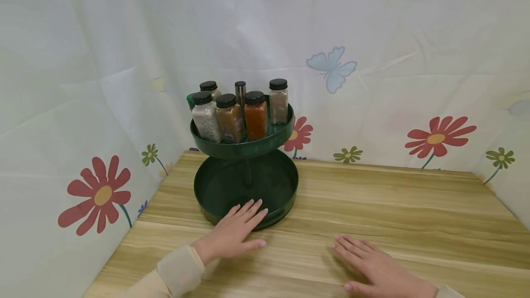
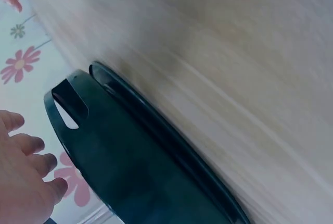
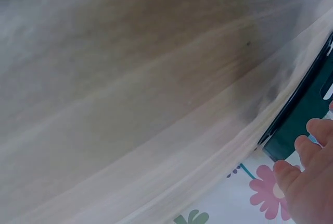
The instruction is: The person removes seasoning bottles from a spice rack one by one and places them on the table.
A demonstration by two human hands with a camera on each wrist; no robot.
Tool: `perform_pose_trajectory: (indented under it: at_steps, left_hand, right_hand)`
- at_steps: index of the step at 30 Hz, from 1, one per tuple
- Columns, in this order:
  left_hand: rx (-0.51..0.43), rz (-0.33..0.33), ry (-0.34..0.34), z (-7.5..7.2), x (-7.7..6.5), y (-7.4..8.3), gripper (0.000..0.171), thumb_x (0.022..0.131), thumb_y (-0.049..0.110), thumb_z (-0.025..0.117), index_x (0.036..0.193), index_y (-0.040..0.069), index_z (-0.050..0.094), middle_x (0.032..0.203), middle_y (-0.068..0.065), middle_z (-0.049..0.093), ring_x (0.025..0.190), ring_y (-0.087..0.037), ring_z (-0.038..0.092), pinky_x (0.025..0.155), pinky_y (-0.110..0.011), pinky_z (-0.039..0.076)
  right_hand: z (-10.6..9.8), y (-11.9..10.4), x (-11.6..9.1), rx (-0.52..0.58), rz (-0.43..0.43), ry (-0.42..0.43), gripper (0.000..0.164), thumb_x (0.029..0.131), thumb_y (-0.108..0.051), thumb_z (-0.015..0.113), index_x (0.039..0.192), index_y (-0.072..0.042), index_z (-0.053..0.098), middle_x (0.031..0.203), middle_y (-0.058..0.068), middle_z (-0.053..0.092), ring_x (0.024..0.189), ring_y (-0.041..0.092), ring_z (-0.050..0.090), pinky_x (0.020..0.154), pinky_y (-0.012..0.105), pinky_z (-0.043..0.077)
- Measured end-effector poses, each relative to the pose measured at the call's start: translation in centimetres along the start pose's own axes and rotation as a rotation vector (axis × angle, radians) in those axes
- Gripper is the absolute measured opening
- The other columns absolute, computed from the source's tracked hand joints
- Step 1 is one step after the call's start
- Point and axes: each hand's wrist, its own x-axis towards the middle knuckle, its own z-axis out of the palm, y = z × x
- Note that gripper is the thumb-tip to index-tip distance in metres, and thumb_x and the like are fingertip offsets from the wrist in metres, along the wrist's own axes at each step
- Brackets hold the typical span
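Observation:
A dark green two-tier round rack (image 1: 244,148) stands at the back left of the wooden table. Several spice jars with black lids crowd its upper tray, among them an orange-red one (image 1: 256,116), a brown one (image 1: 231,121) and a white one (image 1: 206,121). Nothing lies in the visible part of the lower tray (image 1: 223,187). My left hand (image 1: 232,233) reaches out with straight fingers over the front rim of that tray; whether it touches cannot be told. To the right, my right hand (image 1: 374,266) is held flat with straight fingers above the table, holding nothing.
The wood-grained table (image 1: 372,197) runs to a hanging white sheet (image 1: 372,118) with printed flowers and a butterfly behind and at the sides. In the left wrist view, the lower tray's wall (image 2: 119,146) has a cut-out slot.

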Motion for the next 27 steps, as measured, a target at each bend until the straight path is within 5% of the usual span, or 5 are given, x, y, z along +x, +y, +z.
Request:
perform_pose_trajectory:
  at_steps: [6, 13, 21, 23, 27]
  left_hand:
    - [0.004, -0.016, 0.021, -0.5, -0.1, -0.5, 0.074, 0.088, 0.063, 0.03, 0.144, 0.016, 0.02, 0.151, -0.008, 0.013, 0.136, -0.026, 0.012, 0.104, -0.055, 0.02]
    - [0.014, -0.026, 0.049, -1.1, -0.1, -1.0, 0.075, 0.088, 0.063, 0.029, 0.144, 0.015, 0.019, 0.15, -0.01, 0.016, 0.135, -0.025, 0.014, 0.105, -0.053, 0.022]
    - [0.029, -0.045, 0.055, -1.8, 0.1, -1.3, 0.075, 0.088, 0.063, 0.028, 0.144, 0.014, 0.02, 0.15, -0.01, 0.018, 0.135, -0.024, 0.016, 0.105, -0.052, 0.022]
    - [0.037, -0.048, 0.058, -1.8, 0.1, -1.4, 0.074, 0.088, 0.063, 0.027, 0.144, 0.014, 0.02, 0.15, -0.009, 0.017, 0.135, -0.023, 0.016, 0.105, -0.051, 0.022]
    - [0.045, -0.044, 0.083, -2.1, 0.2, -1.7, 0.073, 0.089, 0.062, 0.028, 0.144, 0.014, 0.021, 0.15, -0.008, 0.018, 0.135, -0.023, 0.018, 0.105, -0.051, 0.022]
  right_hand:
    - [-0.3, 0.1, 0.1, 0.014, 0.017, -0.002, 0.067, 0.085, -0.053, 0.05, 0.14, -0.018, 0.034, 0.141, 0.003, 0.039, 0.128, 0.017, 0.034, 0.092, 0.043, 0.04]
    - [-0.4, 0.2, 0.1, 0.017, 0.0, 0.017, 0.066, 0.085, -0.051, 0.05, 0.139, -0.017, 0.035, 0.14, 0.004, 0.041, 0.126, 0.017, 0.037, 0.102, 0.011, -0.003]
    - [-0.6, 0.2, 0.0, 0.062, 0.045, -0.022, 0.065, 0.086, -0.053, 0.048, 0.139, -0.019, 0.035, 0.141, 0.002, 0.04, 0.127, 0.015, 0.034, 0.1, 0.01, -0.006]
    - [-0.6, 0.3, -0.1, 0.057, 0.054, -0.022, 0.065, 0.086, -0.052, 0.048, 0.139, -0.019, 0.035, 0.141, 0.002, 0.039, 0.127, 0.015, 0.034, 0.105, 0.017, 0.008]
    - [-0.6, 0.4, -0.2, 0.039, 0.044, 0.001, 0.065, 0.085, -0.051, 0.05, 0.139, -0.018, 0.036, 0.141, 0.003, 0.04, 0.127, 0.016, 0.035, 0.106, 0.017, 0.009]
